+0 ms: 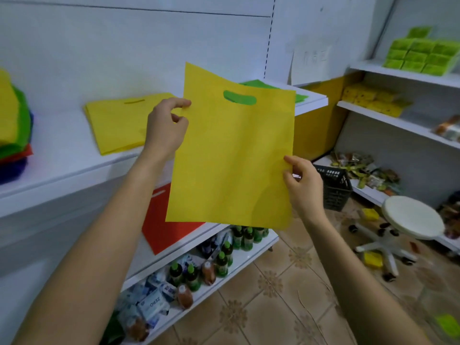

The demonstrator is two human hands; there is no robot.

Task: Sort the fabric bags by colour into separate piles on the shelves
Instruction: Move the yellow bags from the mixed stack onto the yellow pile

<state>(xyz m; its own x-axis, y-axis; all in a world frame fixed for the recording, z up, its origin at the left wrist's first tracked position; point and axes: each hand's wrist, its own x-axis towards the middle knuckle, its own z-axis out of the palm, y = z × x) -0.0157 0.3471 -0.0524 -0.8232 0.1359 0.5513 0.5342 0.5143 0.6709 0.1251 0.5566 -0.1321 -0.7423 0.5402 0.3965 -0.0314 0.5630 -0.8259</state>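
Shelf [62,170]: white, upper left; carries the sorted piles.
Bag [231,158]: yellow, held upright in mid-air at centre, near side of shelf.
Yellow pile [117,123]: flat on shelf, left of bag & farther; likely target. Best laid flat on top, edges squared w/ pile, handle slot same way; keep off green pile [258,83] far right.
L hand [165,128]: pinches bag's upper left edge, thumb vs forefinger; rest curled.
R hand [305,188]: pinches lower right edge, thumb in front, fingers behind, mostly hidden.

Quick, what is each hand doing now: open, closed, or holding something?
Left hand: pinches the left edge of the yellow bag.
Right hand: pinches the right edge of the same yellow bag.
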